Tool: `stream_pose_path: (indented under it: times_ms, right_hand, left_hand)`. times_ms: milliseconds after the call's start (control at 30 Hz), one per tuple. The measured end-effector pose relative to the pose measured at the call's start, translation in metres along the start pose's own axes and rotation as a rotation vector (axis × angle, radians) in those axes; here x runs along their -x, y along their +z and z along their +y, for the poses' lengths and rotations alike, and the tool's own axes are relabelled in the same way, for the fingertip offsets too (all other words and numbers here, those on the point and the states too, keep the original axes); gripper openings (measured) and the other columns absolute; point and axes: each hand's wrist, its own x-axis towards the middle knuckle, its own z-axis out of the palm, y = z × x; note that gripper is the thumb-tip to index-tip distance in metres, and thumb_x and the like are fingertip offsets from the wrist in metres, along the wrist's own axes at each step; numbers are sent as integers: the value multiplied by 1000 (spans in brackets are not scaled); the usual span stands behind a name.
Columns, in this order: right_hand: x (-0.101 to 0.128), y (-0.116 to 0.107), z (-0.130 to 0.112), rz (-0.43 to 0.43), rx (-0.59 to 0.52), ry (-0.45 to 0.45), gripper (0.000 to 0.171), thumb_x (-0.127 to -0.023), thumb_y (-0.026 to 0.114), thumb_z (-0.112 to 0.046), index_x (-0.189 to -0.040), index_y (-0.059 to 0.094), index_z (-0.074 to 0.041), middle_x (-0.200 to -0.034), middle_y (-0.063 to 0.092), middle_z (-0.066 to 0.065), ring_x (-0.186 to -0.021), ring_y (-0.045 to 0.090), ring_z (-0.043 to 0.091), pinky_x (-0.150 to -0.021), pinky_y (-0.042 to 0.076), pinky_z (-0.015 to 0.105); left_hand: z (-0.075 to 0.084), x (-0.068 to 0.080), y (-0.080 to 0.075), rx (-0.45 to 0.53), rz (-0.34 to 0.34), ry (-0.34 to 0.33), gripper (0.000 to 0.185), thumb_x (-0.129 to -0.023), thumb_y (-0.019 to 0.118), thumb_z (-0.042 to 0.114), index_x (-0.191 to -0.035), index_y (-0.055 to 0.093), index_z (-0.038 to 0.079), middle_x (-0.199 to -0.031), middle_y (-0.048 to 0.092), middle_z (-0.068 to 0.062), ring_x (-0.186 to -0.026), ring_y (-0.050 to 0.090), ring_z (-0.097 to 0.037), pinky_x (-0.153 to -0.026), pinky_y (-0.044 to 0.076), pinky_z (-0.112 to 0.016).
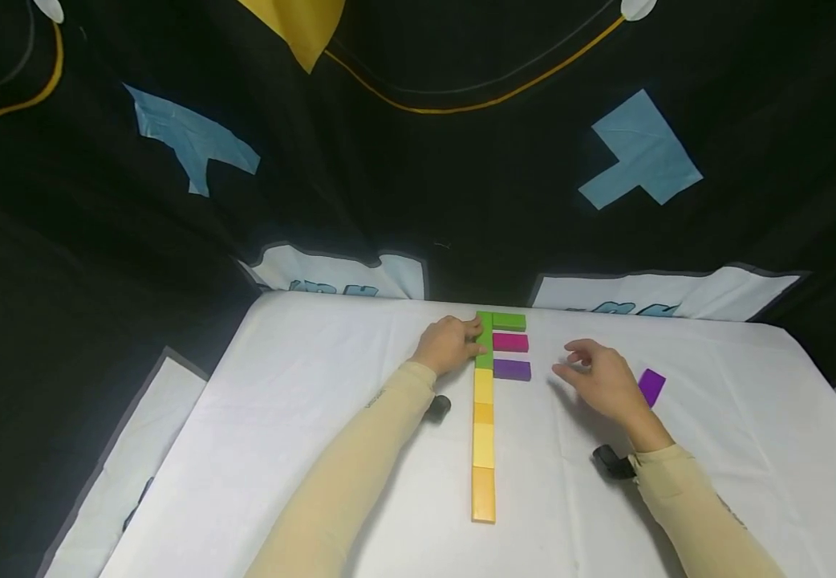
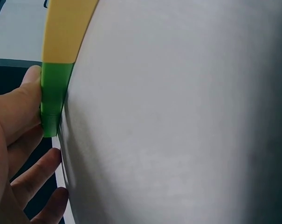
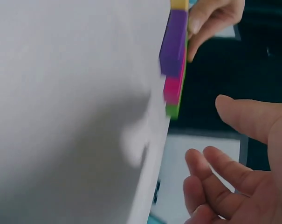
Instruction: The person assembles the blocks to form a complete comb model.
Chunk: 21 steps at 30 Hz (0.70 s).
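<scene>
A straight column of blocks (image 1: 484,433) lies on the white table (image 1: 302,417), green at the far end, then yellow and orange ones. My left hand (image 1: 461,341) rests against the left side of the green column blocks (image 2: 54,93), thumb touching them, fingers relaxed. On the column's right side lie three short blocks: green (image 1: 509,322), magenta (image 1: 510,342) and purple (image 1: 512,370). My right hand (image 1: 591,373) hovers just right of these with loosely curled fingers, holding nothing. A loose purple block (image 1: 651,387) lies by that hand's far side.
Black cloth with pale blue shapes (image 1: 638,152) hangs behind the table's far edge. A small black camera sits on each wrist (image 1: 438,407). White tabletop stretches left of the column and toward the front edge.
</scene>
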Motion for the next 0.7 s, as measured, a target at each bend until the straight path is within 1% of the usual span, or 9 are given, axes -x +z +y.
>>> stream_pose_path:
  times_ms: [233,333,467,567,700]
  right_hand:
    - [14,-30,34,83,42,-48,48,-94,71,-27,-126,61,7,-115,67,26,-107,59,44,-85,49,57]
    - [20,-42,49,95,70,-59,50,-94,72,-29,-126,61,7,-120,65,28,-107,59,45,-86,48,59]
    - [26,-55,66,65,103,-17,58,-94,71,-37,-132,57,5,-130,58,31,-114,52,49,-91,43,66]
    - [30,-61,77,26,118,23,65,-93,71,-41,-136,53,4,-136,52,33,-117,46,50,-92,41,69]
    - [35,-64,87,-30,131,37,71,-91,73,-40,-140,49,5,-139,47,37,-121,41,54,-92,39,73]
  left_hand:
    - [2,-2,-2,8,7,12,50,-92,72,40,-136,62,19,-146,52,8,-132,53,-26,-112,41,-36]
    - [3,-1,-2,7,11,16,49,-93,72,39,-136,63,19,-146,52,8,-133,53,-26,-111,41,-37]
    - [2,0,-2,2,5,12,49,-93,71,39,-136,62,19,-147,51,8,-132,53,-26,-111,42,-37]
    - [2,2,-2,-1,3,9,49,-93,71,39,-137,62,19,-148,51,9,-132,53,-25,-111,42,-37]
    - [2,3,-1,8,2,12,49,-93,72,38,-137,62,19,-147,52,8,-131,53,-26,-110,43,-37]
